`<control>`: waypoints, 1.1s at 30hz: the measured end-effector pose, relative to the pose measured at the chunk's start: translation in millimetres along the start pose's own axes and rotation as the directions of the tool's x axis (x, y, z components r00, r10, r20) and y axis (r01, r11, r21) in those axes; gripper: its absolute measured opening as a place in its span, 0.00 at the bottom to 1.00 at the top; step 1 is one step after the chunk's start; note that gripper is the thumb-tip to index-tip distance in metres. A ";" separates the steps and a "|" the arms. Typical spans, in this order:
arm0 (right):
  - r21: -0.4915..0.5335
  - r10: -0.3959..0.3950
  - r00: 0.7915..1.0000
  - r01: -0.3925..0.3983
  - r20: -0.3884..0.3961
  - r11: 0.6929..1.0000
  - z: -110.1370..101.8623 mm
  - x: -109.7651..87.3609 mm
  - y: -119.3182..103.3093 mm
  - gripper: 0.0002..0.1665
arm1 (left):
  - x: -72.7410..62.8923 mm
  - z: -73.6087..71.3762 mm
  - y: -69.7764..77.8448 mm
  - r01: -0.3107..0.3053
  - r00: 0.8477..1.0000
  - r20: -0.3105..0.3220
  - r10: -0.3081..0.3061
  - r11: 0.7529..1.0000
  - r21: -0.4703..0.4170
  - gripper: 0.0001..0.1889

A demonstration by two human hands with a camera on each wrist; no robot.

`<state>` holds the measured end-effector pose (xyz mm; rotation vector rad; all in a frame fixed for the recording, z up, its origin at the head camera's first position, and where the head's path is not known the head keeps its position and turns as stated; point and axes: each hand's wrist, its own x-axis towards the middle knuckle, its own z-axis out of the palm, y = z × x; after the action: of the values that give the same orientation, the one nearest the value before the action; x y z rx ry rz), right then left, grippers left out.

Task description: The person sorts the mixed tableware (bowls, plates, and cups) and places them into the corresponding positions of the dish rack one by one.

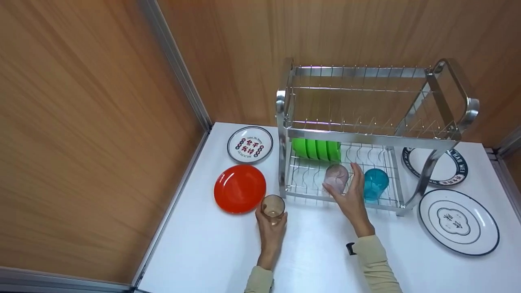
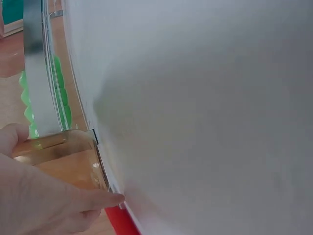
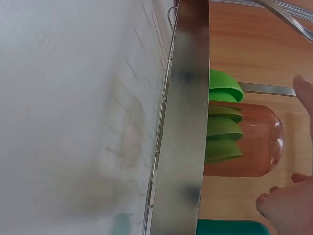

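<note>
My left hand (image 1: 270,235) grips a clear brown drinking glass (image 1: 273,206) over the table, just in front of the red plate; in the left wrist view, fingers and thumb lie along the sides of the glass (image 2: 73,164). On the rack's lower tier stands a pinkish glass (image 1: 336,176), base up. My right hand (image 1: 353,203) is around it with thumb and fingers spread; the right wrist view has the fingertips (image 3: 264,204) apart from the pinkish glass (image 3: 254,142). A teal glass (image 1: 375,184) stands right of that hand.
The two-tier metal dish rack (image 1: 366,138) holds several green bowls (image 1: 316,149) in its lower tier. Left of it lie a red plate (image 1: 239,189) and a small patterned plate (image 1: 250,144). Two white plates, one dark-rimmed (image 1: 458,162) and one larger (image 1: 484,228), lie right. Wooden panels (image 1: 244,61) enclose the table.
</note>
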<state>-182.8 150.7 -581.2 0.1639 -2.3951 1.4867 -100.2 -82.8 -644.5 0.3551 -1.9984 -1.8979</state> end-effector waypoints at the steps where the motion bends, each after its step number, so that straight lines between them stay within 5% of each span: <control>1: -0.001 -0.007 1.000 0.007 -0.001 1.000 -1.0 -1.1 -0.6 0.64 | -2.3 0.0 0.9 -0.011 1.000 0.005 0.011 1.000 0.010 0.45; 8: 0.001 -0.058 0.998 0.059 -0.029 0.998 -8.0 -14.5 -5.7 0.56 | -17.9 2.8 10.9 -0.111 0.991 0.088 0.098 0.981 0.159 0.42; 16: 0.013 -0.128 0.989 0.129 -0.070 0.992 -13.9 -37.5 -21.1 0.46 | -27.6 11.7 26.8 -0.246 0.964 0.176 0.198 0.918 0.312 0.41; 23: 0.064 -0.141 0.990 0.140 0.008 0.988 -13.3 -49.0 -28.9 0.40 | -31.6 19.2 36.0 -0.379 0.918 0.267 0.292 0.842 0.383 0.43; 33: 0.103 -0.202 0.966 0.187 0.159 0.977 -4.0 -59.1 -32.3 0.32 | -31.5 28.7 46.3 -0.435 0.883 0.362 0.301 0.813 0.387 0.41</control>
<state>-117.8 135.5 -571.2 0.5505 -2.3616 1.5395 -80.9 -40.5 -602.0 -0.2095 -2.4836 -1.2748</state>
